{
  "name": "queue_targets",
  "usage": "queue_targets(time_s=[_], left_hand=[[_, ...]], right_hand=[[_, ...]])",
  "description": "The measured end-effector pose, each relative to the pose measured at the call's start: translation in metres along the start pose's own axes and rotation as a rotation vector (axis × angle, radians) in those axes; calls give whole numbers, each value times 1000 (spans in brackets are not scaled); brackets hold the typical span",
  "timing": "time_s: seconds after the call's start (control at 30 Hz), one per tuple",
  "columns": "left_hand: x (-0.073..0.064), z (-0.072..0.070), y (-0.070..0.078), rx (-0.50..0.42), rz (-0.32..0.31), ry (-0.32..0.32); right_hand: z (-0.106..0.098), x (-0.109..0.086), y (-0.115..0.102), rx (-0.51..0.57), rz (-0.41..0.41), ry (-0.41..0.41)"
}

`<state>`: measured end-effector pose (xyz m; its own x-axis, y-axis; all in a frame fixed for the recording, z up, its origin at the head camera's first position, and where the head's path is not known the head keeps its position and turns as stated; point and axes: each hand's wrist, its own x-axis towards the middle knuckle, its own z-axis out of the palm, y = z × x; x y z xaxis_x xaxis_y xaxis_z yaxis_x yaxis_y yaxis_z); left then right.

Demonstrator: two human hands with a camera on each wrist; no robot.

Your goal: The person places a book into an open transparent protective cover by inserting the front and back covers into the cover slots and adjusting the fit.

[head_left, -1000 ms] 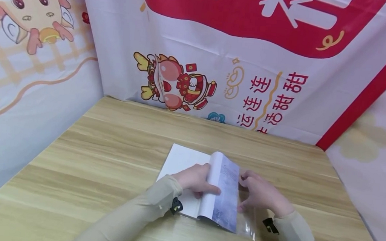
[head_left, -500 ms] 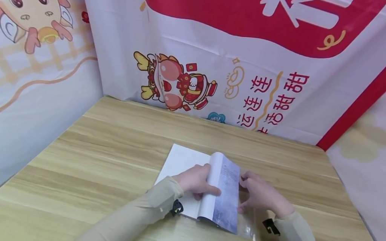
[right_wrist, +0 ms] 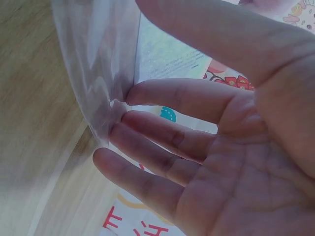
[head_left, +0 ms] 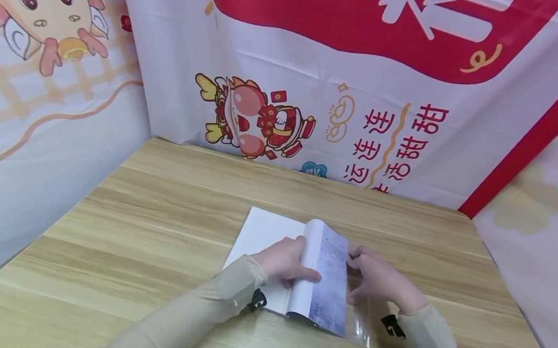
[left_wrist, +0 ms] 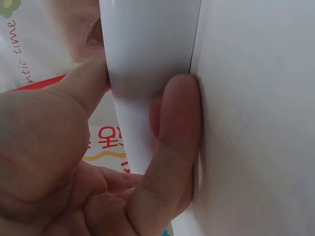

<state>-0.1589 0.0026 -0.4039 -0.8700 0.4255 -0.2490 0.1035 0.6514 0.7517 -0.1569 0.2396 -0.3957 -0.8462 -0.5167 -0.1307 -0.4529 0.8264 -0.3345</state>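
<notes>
A book [head_left: 267, 230] lies on the wooden table with its white side up at the left. Its blue-purple printed cover [head_left: 331, 287] is curled over towards the right. Past the cover's right edge extends a clear plastic sleeve [head_left: 359, 322]. My left hand [head_left: 286, 259] grips the rolled part of the cover, thumb on the printed side; the left wrist view shows the smooth white roll [left_wrist: 150, 44] between thumb and fingers. At the right edge my right hand [head_left: 379, 277] has thumb and fingers spread apart. In the right wrist view, its extended fingertips touch the plastic sleeve [right_wrist: 98, 64].
The wood-grain table [head_left: 158, 213] stretches around the book on all sides. A white and red printed cloth [head_left: 279, 48] hangs along the back edge. Further printed cloth walls [head_left: 60, 140] stand at the left and right.
Both hands and the book stay almost still; the head view shifts very slightly.
</notes>
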Motion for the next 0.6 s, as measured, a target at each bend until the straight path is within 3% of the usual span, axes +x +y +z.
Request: queue_targets(time_s=[0.2, 0.37, 0.6], left_hand=[[0, 0, 2, 8, -4, 0], [-1, -1, 3, 5, -1, -6], [-2, 0, 4, 3, 3, 2]], right_hand=[[2, -1, 0, 16, 52, 18], [2, -4, 4, -54, 144, 17], [0, -4, 8, -69, 119, -6]])
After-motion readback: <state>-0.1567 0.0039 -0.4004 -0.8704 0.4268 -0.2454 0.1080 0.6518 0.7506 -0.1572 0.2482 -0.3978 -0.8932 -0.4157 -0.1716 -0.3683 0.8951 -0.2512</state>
